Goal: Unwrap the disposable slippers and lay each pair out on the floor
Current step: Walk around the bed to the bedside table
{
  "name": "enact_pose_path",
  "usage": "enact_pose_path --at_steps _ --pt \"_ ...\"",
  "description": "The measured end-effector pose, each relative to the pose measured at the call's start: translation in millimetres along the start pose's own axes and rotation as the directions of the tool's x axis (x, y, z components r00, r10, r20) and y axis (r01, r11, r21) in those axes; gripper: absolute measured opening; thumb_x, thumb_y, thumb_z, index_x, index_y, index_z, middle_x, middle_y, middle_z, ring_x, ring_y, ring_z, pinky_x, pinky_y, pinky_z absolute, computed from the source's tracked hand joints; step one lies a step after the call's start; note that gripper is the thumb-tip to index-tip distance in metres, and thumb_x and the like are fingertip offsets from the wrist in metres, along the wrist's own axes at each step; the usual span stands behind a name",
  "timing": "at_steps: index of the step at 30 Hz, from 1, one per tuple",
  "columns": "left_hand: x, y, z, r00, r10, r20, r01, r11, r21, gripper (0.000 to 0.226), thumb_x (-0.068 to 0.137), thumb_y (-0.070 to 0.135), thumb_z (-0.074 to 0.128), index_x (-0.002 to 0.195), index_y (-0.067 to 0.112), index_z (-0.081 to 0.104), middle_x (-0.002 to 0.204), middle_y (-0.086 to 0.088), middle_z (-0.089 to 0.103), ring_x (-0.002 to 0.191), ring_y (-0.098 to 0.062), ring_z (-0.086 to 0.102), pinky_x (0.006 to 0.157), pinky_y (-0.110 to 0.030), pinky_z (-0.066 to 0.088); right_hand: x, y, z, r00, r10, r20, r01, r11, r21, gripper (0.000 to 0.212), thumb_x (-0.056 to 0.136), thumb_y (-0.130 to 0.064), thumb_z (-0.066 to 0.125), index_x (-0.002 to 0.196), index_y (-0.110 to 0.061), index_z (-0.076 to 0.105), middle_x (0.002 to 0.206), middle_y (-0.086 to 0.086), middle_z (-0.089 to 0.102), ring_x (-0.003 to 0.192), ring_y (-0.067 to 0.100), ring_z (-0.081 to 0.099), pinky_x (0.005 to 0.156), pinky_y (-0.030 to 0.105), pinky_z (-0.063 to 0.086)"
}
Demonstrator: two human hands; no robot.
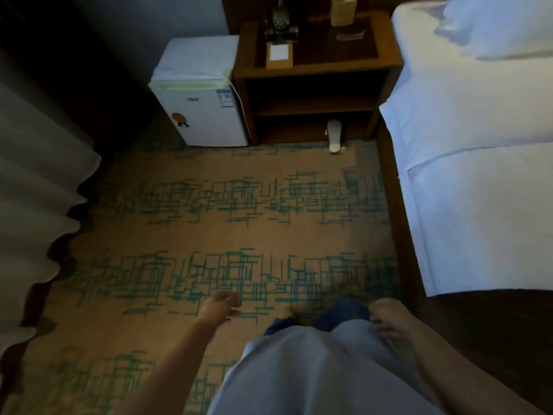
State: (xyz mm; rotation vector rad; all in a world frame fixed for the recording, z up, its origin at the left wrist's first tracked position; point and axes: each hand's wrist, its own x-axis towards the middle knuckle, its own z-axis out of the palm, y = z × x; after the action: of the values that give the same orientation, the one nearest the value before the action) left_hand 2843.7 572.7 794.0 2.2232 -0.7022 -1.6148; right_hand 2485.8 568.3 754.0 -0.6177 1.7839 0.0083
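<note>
White bedding covers the bed (478, 163) along the right edge; patterned tan-and-green carpet (209, 211) fills the middle of the view, bare of any laid-out pair. At the far wall: small white fridge (197, 97), then a wooden nightstand (317, 70) between fridge and bed. Pale curtain (39, 190) hangs at left. Only candidate for the task's item: a white, narrow object, probably a wrapped slipper pack (334, 136), standing upright at the nightstand's lower shelf edge, its bottom end on the carpet. Too small and dim to confirm wrapper or count. Well apart from both hands. Left hand (220, 307) held out over carpet, fingers loosely curled, holding nothing. Right hand (386, 320) rests by the right knee, fingers bent against the trouser cloth; no object seen in it, though blur hides the fingertips. Judgement on handling: disposable slippers should be very light, soft and floppy, thin film wrapper likely slick and crinkly; not fragile. Best hold: pinch the upper end of the pack to lift it, then tear at a seam or corner with both hands, keeping the pair from sliding out loose.
</note>
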Motion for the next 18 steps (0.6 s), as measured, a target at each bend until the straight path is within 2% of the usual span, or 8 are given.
enact_pose_path --at_steps 4,7,9,11,14,16,18 --pt "42 47 -6 1.0 0.026 0.01 -0.026 0.998 0.056 0.016 0.093 0.01 0.044 0.089 0.011 0.059 0.076 -0.006 0.062 0.062 -0.016 0.057 0.053 -0.023 0.034 16 -18 -5 0.998 0.064 -0.017 -0.062 0.994 0.085 0.019 0.094 -0.006 0.045 0.078 0.0 0.054 0.063 0.015 0.049 0.054 0.024 0.046 0.048 0.03 0.031" --pt "64 71 9 0.998 0.041 0.041 -0.044 0.996 0.083 0.014 0.093 0.006 0.045 0.091 0.008 0.059 0.071 -0.007 0.061 0.056 -0.015 0.056 0.047 -0.02 0.035 29 -28 -17 0.99 0.138 0.037 -0.141 0.982 0.126 0.022 0.093 -0.008 0.048 0.072 -0.004 0.056 0.064 0.014 0.051 0.056 0.023 0.05 0.05 0.028 0.038" --pt "75 85 25 0.998 0.018 0.064 -0.024 0.995 0.098 0.014 0.093 0.008 0.045 0.092 0.007 0.059 0.075 -0.009 0.062 0.057 -0.016 0.055 0.041 -0.017 0.037 45 -42 -30 0.99 0.124 0.061 -0.128 0.988 0.081 0.025 0.091 -0.006 0.049 0.067 -0.011 0.054 0.067 0.009 0.053 0.058 0.019 0.052 0.052 0.027 0.042" --pt "84 100 43 0.996 -0.038 0.078 0.03 0.994 0.107 0.016 0.093 0.009 0.045 0.087 0.008 0.059 0.079 -0.01 0.062 0.06 -0.017 0.055 0.046 -0.02 0.036 59 -68 -50 0.992 0.118 0.035 -0.121 0.987 0.105 0.024 0.088 -0.007 0.052 0.067 -0.019 0.053 0.069 0.002 0.056 0.059 0.014 0.054 0.052 0.026 0.046" --pt "96 130 62 0.988 -0.093 0.124 0.074 0.986 0.151 0.025 0.092 0.009 0.046 0.07 0.012 0.056 0.068 -0.002 0.057 0.059 -0.01 0.053 0.052 -0.019 0.038 83 -115 -87 0.996 0.091 0.004 -0.09 0.984 0.152 0.024 0.088 -0.007 0.052 0.069 -0.02 0.053 0.071 0.001 0.056 0.059 0.014 0.053 0.053 0.027 0.046" --pt "106 157 69 0.987 -0.058 0.15 0.026 0.978 0.209 0.036 0.093 0.007 0.043 0.059 0.015 0.051 0.058 -0.001 0.048 0.046 -0.004 0.046 0.043 -0.013 0.034 100 -144 -108 0.998 0.067 0.006 -0.067 0.987 0.143 0.024 0.09 -0.006 0.05 0.069 -0.016 0.052 0.07 0.005 0.054 0.058 0.018 0.052 0.054 0.03 0.044" --pt "121 188 72 0.995 -0.034 0.092 0.021 0.991 0.133 0.034 0.093 0.008 0.043 0.061 0.013 0.053 0.059 -0.004 0.05 0.045 -0.007 0.047 0.037 -0.015 0.031 119 -175 -130 0.999 0.052 0.016 -0.053 0.987 0.153 0.023 0.095 -0.007 0.046 0.074 -0.008 0.055 0.068 0.01 0.052 0.058 0.021 0.051 0.053 0.03 0.04"
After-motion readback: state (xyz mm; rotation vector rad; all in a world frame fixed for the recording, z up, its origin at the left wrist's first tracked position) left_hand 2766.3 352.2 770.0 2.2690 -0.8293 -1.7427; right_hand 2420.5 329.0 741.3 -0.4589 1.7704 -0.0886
